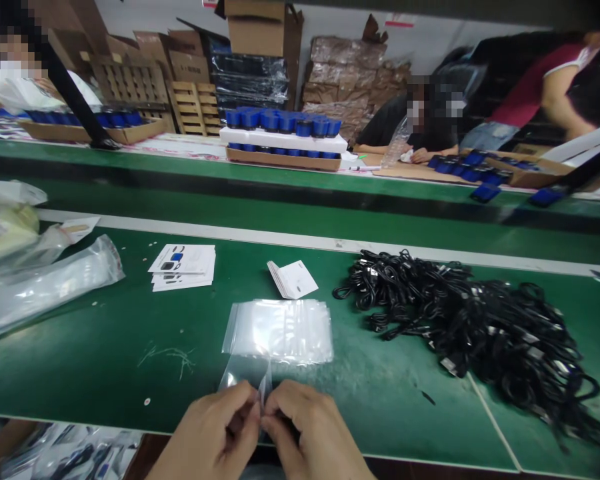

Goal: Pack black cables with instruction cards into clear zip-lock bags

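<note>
At the front edge of the green table, my left hand and my right hand meet, both pinching a clear plastic bag. What the bag holds, if anything, is hidden by my fingers. Just beyond it lies a spread stack of clear plastic bags. Behind that stack sits a folded white leaflet, partly standing open. To the left is a small pile of printed cards. A large tangled heap of black cables covers the right side of the table.
Plastic packaging lies at the left. Below the front edge, filled bags show at lower left. Across a raised green ledge stand trays of blue-topped items. Several people are at the far side, near stacked cartons.
</note>
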### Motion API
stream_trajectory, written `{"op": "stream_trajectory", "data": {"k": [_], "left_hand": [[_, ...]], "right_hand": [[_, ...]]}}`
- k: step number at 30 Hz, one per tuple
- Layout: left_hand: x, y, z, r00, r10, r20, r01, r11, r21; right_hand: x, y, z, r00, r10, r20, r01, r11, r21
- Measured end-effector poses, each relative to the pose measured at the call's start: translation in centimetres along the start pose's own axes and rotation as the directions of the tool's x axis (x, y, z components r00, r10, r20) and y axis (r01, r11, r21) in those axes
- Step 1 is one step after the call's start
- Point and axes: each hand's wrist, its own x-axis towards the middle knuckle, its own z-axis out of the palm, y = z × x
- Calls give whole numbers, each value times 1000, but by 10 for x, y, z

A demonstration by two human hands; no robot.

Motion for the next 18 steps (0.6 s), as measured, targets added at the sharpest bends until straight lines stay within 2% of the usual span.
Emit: {"op": "stream_trajectory", "data": {"k": [2,5,8,11,14,16,18], "left_hand": [[2,-3,2,997,32,71,-36,998,47],[3,-6,5,994,69,84,-77,993,89],[4,-8,5,993,104,60,-110,987,119],[6,-8,2,987,116,112,-127,987,102],[8,-9,3,980,143,136,-162,977,139],[9,-11,6,981,180,78,-192,962,197],[9,-12,9,973,230,-16,-219,944,248]], "right_hand": [[-3,2,3,997,-37,-61,31,995,-95],[-5,7,9,988,-103,-119,61,947,-314],[-3,9,13,969,-228,-99,164,886,-433],[1,8,14,945,-322,-62,262,853,-451],[3,7,16,932,-331,-151,219,843,-492],[1,7,18,925,-298,-234,140,843,-519],[-1,7,17,941,-216,-261,46,844,-535]]}}
